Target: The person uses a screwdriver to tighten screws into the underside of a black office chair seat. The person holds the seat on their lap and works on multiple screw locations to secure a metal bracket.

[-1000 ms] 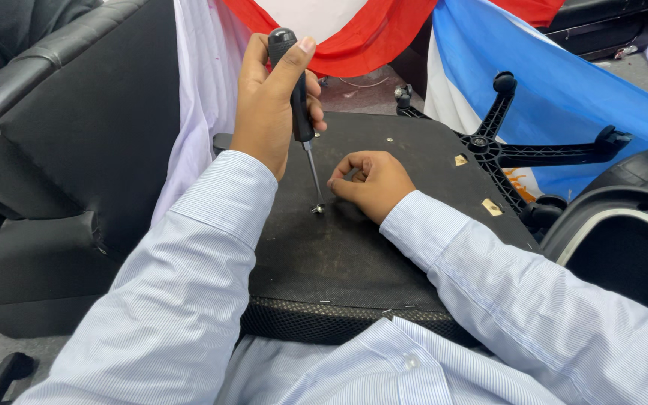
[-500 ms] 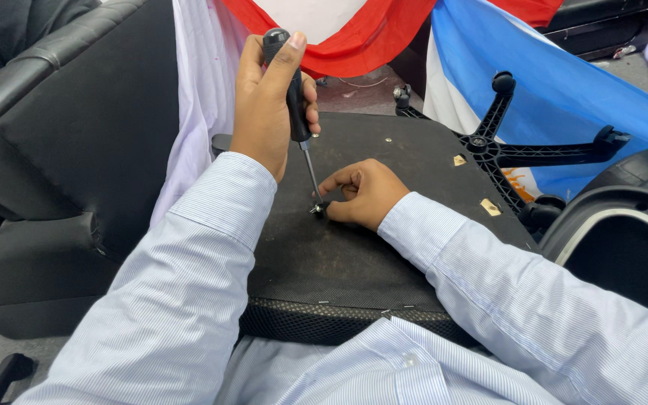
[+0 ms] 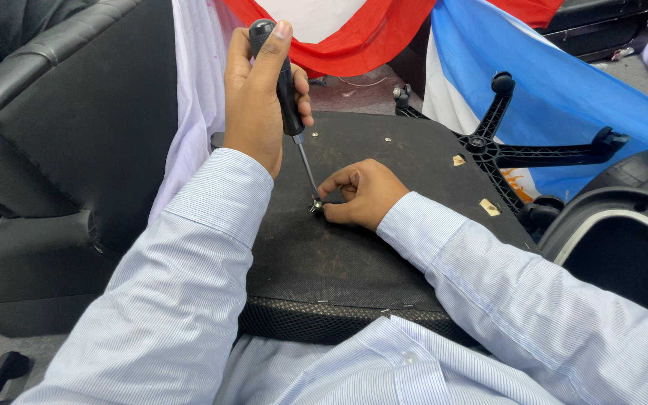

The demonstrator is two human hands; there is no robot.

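Steadying a screw (image 3: pixel 315 204), right hand (image 3: pixel 361 193) meets screwdriver (image 3: pixel 288 105).

Upturned black seat underside (image 3: pixel 354 262), small screw (image 3: pixel 315 204)

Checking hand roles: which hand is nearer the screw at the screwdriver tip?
Right. The right hand pinches the screw on the upturned seat base; the left hand is up on the screwdriver handle, well above it.

At upper right we see a black star-shaped chair base (image 3: pixel 523 154) against blue cloth (image 3: pixel 564 82); a black leather chair (image 3: pixel 54 135) fills the left.
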